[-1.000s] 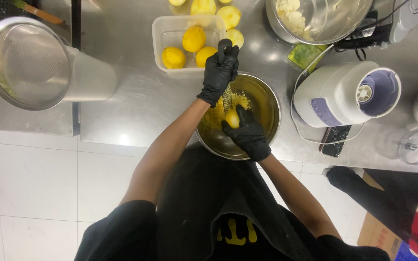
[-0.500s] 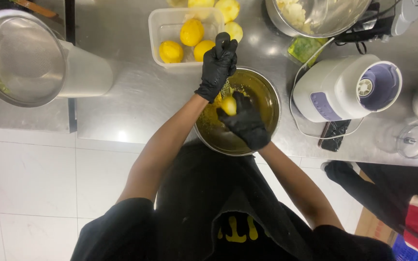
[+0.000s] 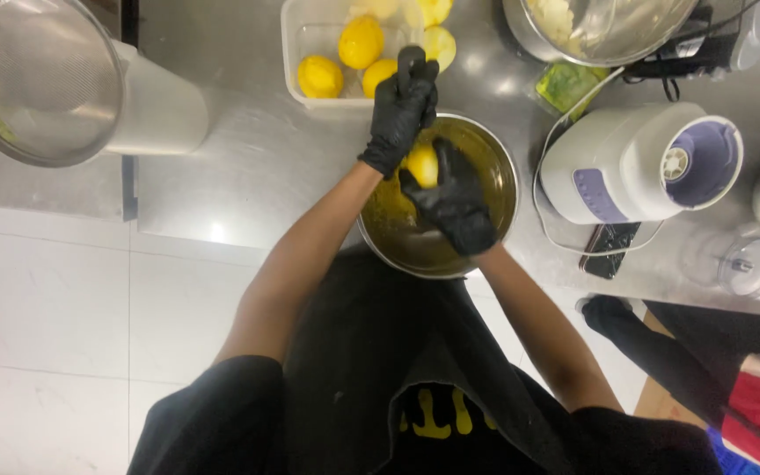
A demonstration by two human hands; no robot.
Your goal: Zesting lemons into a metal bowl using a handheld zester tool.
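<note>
Both my hands wear black gloves and work over a round metal bowl point(image 3: 499, 167) holding yellowish juice. My right hand point(image 3: 455, 207) grips a yellow lemon half point(image 3: 424, 165) above the bowl. My left hand point(image 3: 400, 114) is closed around a dark tool handle point(image 3: 411, 58) and presses it down against the lemon. Just beyond the bowl, a clear plastic tub point(image 3: 296, 53) holds several whole and cut lemons point(image 3: 360, 41).
A white and purple blender base point(image 3: 639, 163) with its cable lies right of the bowl, a dark phone point(image 3: 609, 251) beside it. A large metal bowl point(image 3: 604, 31) is at the back right, a mesh strainer point(image 3: 41, 79) on a white container at the left. A clear lid point(image 3: 745, 264) sits at the far right.
My hands stay over the bowl; the left hand has twisted slightly on the lemon. The view has shifted a little closer to the counter.
</note>
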